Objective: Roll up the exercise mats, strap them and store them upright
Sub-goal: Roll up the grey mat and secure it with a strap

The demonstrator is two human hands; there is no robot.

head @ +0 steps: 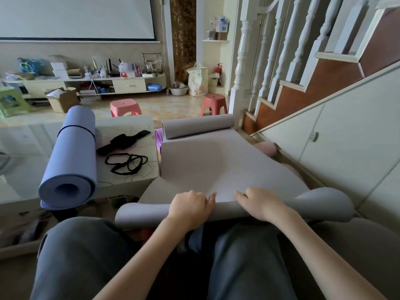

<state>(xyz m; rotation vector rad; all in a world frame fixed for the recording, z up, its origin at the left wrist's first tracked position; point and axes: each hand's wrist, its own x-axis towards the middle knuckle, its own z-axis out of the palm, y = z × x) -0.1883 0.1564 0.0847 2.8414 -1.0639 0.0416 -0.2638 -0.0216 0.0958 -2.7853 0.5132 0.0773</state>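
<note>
Grey mat (227, 169) roll gripped by left hand (190, 207) and right hand (258, 203)

Matt grey foam mat (216, 161); glossy marble-look table (129, 126); shiny plastic stools (124, 107).

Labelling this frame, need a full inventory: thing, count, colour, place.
grey mat: 1, grey, half rolled in front of the person
blue mat: 1, blue, rolled and banded, on table
table: 1, pale, left of grey mat
straps: a tangle, black, on table
wrap: 1, black, on table
stools: 2, red, on floor beyond
box: 1, cardboard, far left floor
left hand: on the roll, fingers curled
right hand: on the roll, fingers curled
</note>
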